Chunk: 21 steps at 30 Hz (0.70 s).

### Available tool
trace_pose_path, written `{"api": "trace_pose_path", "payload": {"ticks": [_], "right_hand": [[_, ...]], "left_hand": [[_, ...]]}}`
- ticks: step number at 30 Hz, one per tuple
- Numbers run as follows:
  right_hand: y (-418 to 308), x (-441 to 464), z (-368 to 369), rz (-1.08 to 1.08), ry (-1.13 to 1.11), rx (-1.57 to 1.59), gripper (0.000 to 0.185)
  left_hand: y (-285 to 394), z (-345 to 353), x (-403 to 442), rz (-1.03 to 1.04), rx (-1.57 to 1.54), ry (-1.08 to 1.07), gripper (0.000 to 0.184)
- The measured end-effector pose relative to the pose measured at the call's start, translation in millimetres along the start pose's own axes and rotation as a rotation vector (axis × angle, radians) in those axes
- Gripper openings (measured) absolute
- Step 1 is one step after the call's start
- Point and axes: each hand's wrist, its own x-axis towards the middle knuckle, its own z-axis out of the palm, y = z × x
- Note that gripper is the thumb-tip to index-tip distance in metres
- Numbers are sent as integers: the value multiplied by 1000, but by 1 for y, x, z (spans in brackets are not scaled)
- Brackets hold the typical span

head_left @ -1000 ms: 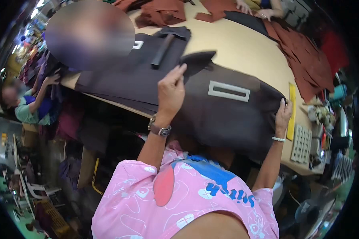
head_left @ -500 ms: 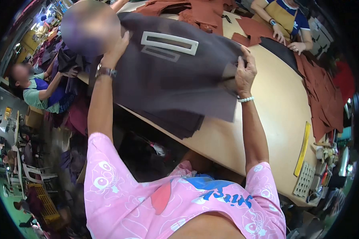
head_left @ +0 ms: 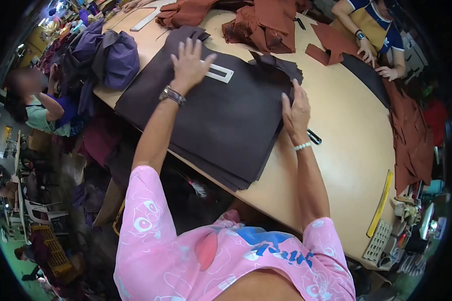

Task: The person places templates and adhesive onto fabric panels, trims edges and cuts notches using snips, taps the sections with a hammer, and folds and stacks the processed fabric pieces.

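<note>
A stack of dark grey-brown sheets [head_left: 206, 120], fabric or leather, lies on the table in front of me. My left hand [head_left: 188, 69] rests on its upper part with the fingers spread. Beside that hand, and partly hidden by it, a white rectangular frame [head_left: 228, 75] with a long slot lies on the top sheet. My right hand [head_left: 297, 113] is at the stack's right edge, fingers stretched out and thumb apart, holding nothing. Just right of my right wrist is a small black tool [head_left: 314, 136], partly covered. Dark folds [head_left: 276, 65] bunch at the stack's upper right corner.
Rust-brown pieces lie at the back [head_left: 268, 25] and along the right edge [head_left: 412, 135] of the pale table [head_left: 346, 165]. A co-worker's hands [head_left: 381, 67] touch pieces at upper right. Purple cloth [head_left: 120, 60] is piled left. A yellow strip [head_left: 380, 203] lies right.
The dark sheet lifted between both hands now lies flat on the stack. My left hand has moved right and opened onto it. My right hand has let go and lowered slightly.
</note>
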Motion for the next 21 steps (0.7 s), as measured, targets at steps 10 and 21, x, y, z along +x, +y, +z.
{"api": "trace_pose_path", "payload": {"ticks": [10, 21], "right_hand": [[45, -70, -85, 93, -206, -108, 27], [-21, -33, -88, 213, -53, 404, 18]], "left_hand": [[35, 21, -24, 44, -65, -154, 78], [41, 37, -33, 58, -5, -76, 60]]}}
